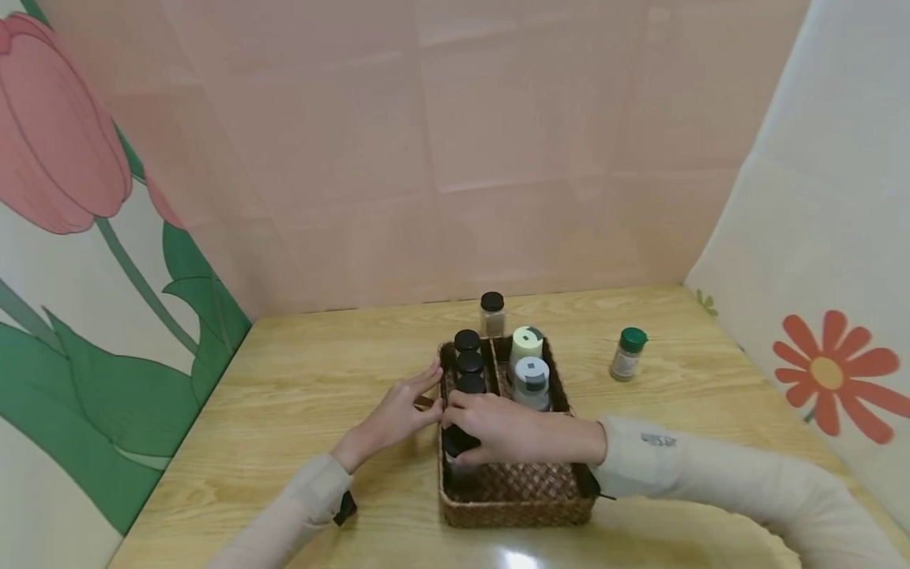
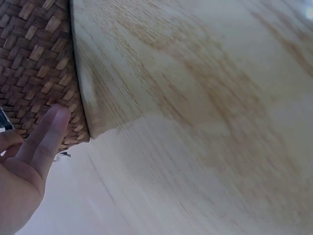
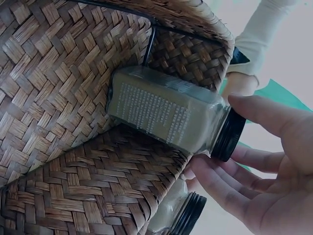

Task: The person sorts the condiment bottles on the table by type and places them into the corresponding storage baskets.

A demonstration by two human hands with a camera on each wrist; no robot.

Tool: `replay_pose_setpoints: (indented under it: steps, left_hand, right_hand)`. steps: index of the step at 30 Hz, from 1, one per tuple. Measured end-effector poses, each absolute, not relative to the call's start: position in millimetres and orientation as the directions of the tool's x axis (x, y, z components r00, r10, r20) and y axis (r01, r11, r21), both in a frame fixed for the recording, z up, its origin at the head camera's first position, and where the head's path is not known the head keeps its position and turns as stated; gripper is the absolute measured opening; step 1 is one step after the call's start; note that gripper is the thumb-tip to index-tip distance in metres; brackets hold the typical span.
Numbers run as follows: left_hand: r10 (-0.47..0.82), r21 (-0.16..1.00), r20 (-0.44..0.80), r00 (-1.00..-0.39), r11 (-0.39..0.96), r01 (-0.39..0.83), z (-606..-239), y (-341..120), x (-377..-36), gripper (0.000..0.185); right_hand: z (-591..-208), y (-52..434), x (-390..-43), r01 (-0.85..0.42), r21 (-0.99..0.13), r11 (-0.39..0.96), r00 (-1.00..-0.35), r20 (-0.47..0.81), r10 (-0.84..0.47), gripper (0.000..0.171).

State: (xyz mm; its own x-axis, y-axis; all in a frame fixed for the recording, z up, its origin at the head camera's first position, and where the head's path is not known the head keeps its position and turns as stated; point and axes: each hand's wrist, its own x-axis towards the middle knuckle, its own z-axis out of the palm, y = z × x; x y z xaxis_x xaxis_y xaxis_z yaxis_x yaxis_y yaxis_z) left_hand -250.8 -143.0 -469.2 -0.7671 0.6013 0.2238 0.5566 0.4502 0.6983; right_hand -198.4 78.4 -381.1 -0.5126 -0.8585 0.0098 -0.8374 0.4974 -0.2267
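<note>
A woven basket [image 1: 515, 506] stands in the middle of the wooden table [image 1: 298, 395]. My right hand [image 1: 498, 428] reaches into its left compartment and grips a glass spice jar [image 3: 166, 112] by its black lid [image 3: 228, 135], thumb above and fingers below. The jar stands low in the near end of that compartment [image 1: 458, 450]. Beyond it, three black-lidded jars [image 1: 469, 363] stand in a row. My left hand [image 1: 401, 411] lies outside the basket, its straight fingers [image 2: 46, 132] touching the left wall [image 2: 34, 63].
Two taller bottles with pale lids [image 1: 529, 363] fill the basket's right compartment. A black-lidded jar [image 1: 492, 314] stands on the table just behind the basket. A green-lidded jar [image 1: 629, 354] stands to the right. Patterned walls close in the table's back and sides.
</note>
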Motion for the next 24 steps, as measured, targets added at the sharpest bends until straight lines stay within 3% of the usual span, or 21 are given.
replay_pose_setpoints:
  steps: [12,24]
  left_hand:
    - [0.591,0.709,0.230,-0.773,0.442,0.549,-468,-143,-250,0.056]
    - [0.595,0.678,0.253,-0.763,0.453,0.579,-472,-144,-250,0.056]
  right_hand:
    - [-379,80,-198,-0.836,-0.232,0.498,-0.518,0.032,-0.855,0.047]
    - [-380,90,-198,-0.803,-0.323,0.502,-0.548,0.068,-0.833,0.042]
